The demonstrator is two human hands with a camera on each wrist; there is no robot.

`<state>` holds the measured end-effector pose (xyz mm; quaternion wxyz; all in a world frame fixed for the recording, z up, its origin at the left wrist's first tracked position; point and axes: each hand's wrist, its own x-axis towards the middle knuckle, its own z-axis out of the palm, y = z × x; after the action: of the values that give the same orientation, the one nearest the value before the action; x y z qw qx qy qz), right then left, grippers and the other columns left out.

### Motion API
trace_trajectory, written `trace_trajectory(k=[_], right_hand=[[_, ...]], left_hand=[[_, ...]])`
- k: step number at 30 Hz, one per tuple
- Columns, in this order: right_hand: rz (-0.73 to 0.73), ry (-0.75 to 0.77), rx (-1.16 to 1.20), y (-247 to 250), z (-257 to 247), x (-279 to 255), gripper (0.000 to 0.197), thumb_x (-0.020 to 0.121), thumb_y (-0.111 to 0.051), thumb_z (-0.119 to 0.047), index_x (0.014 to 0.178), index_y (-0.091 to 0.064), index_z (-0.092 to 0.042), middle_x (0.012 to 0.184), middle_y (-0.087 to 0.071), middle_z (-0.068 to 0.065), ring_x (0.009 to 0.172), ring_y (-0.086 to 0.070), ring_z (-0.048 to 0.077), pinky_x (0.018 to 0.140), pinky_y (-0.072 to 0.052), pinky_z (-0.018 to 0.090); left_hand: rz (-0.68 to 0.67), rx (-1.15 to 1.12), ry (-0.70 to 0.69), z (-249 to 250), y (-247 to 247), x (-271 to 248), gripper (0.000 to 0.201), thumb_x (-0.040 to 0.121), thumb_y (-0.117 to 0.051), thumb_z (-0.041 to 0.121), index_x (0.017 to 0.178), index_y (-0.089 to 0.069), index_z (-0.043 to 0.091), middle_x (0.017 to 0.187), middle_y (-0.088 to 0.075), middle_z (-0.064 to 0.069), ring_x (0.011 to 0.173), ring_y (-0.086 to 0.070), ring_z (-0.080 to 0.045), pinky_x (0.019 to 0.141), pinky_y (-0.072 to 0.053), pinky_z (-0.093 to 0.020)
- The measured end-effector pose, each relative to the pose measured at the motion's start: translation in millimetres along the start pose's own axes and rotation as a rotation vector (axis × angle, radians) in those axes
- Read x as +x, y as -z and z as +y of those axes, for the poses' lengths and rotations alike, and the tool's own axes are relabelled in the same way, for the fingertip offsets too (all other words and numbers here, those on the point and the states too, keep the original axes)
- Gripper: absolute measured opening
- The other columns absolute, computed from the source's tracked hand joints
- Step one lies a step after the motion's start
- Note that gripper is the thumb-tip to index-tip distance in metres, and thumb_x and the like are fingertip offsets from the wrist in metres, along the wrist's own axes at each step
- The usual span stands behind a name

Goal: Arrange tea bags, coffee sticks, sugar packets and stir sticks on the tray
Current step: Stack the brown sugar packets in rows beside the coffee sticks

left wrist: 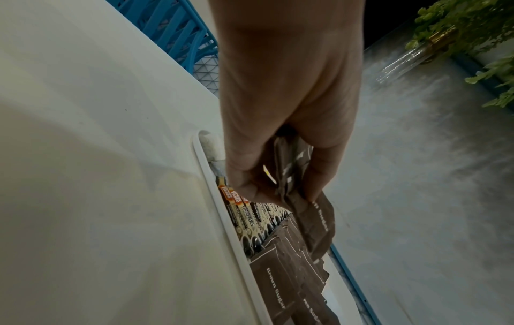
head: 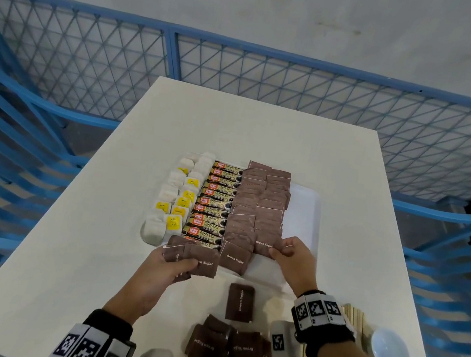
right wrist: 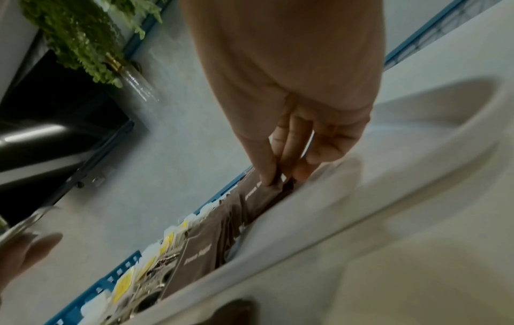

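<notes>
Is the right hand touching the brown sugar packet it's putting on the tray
Touching. In the right wrist view, the right hand pinches the brown sugar packet between thumb and fingers, with no gap. The head view agrees.

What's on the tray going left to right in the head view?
tea bags → coffee sticks → sugar packets → bare strip of tray.

Both bare forearms wear black wrist straps (head: 325, 325) ringed with white blocks printed with black square marker patterns
</notes>
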<state>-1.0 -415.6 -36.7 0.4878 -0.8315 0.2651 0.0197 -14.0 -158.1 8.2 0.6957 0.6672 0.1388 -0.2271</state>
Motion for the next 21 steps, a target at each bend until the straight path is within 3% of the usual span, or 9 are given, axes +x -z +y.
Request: trace_trajectory(k=[4,9,11,12,15,17,19,21], right_hand=[[0.030,-0.009,0.000,-5,0,0,0.016,0.078,-0.072,-0.014,0.084,-0.058,-0.008,0.068,-0.055,-0.003,0.065,-0.052,0.013,0.052,-0.038,0.009],[0.143,0.094,-0.124,-9,0,-3,0.039,0.074,-0.075,-0.014,0.102,-0.050,-0.006,0.092,-0.048,0.005,0.081,-0.050,0.021,0.070,-0.037,0.023],[0.197,0.204,-0.161,-12,-5,-8,0.040,0.074,-0.075,-0.014,0.105,-0.052,-0.005,0.096,-0.046,0.006,0.081,-0.048,0.018,0.074,-0.037,0.019],[0.187,0.249,-0.120,-14,-11,-13,0.035,0.077,-0.073,-0.014,0.104,-0.053,-0.005,0.096,-0.048,0.007,0.078,-0.048,0.014,0.072,-0.037,0.012],[-0.032,0.312,-0.015,-18,-35,-33,0.013,0.088,-0.062,-0.024,0.093,-0.058,-0.013,0.088,-0.056,0.001,0.074,-0.051,0.005,0.067,-0.040,0.004],[-0.255,0.313,0.047,-21,-50,-49,0.012,0.090,-0.057,-0.031,0.093,-0.060,-0.020,0.086,-0.060,-0.009,0.075,-0.055,-0.002,0.067,-0.041,0.005],[-0.421,0.283,0.165,-26,-58,-61,0.010,0.089,-0.060,-0.029,0.097,-0.061,-0.023,0.086,-0.062,-0.013,0.073,-0.056,-0.010,0.064,-0.042,0.006],[-0.513,0.263,0.204,-30,-60,-64,0.010,0.087,-0.063,-0.021,0.097,-0.061,-0.022,0.083,-0.062,-0.011,0.067,-0.057,-0.007,0.059,-0.044,0.010]], left_hand=[[-0.015,-0.036,-0.010,2,-1,-2,0.023,0.084,-0.060,-0.003,0.099,-0.069,0.012,0.089,-0.075,0.000,0.085,-0.070,-0.015,0.070,-0.052,-0.024],[-0.021,-0.076,-0.031,3,-5,-2,0.023,0.083,-0.062,-0.003,0.099,-0.069,0.010,0.092,-0.075,-0.005,0.085,-0.070,-0.016,0.068,-0.056,-0.023],[-0.021,-0.072,-0.037,4,-7,-2,0.023,0.082,-0.063,-0.003,0.099,-0.069,0.010,0.093,-0.075,-0.006,0.085,-0.070,-0.017,0.068,-0.056,-0.023],[-0.019,-0.070,-0.038,3,-7,-1,0.023,0.082,-0.063,-0.003,0.100,-0.069,0.009,0.093,-0.075,-0.006,0.086,-0.070,-0.017,0.067,-0.056,-0.023],[-0.014,-0.056,-0.041,2,-8,0,0.025,0.081,-0.065,-0.001,0.103,-0.070,0.009,0.097,-0.074,-0.008,0.089,-0.069,-0.019,0.069,-0.055,-0.025],[-0.018,-0.050,-0.046,2,-9,-1,0.025,0.081,-0.065,-0.001,0.103,-0.070,0.010,0.096,-0.074,-0.007,0.088,-0.069,-0.019,0.070,-0.054,-0.025],[-0.032,-0.061,-0.055,3,-9,-2,0.023,0.081,-0.065,-0.002,0.100,-0.071,0.010,0.092,-0.075,-0.007,0.085,-0.070,-0.018,0.068,-0.055,-0.024],[-0.049,-0.066,-0.062,5,-10,-4,0.022,0.082,-0.063,-0.001,0.098,-0.071,0.010,0.091,-0.075,-0.007,0.084,-0.070,-0.018,0.067,-0.054,-0.023]])
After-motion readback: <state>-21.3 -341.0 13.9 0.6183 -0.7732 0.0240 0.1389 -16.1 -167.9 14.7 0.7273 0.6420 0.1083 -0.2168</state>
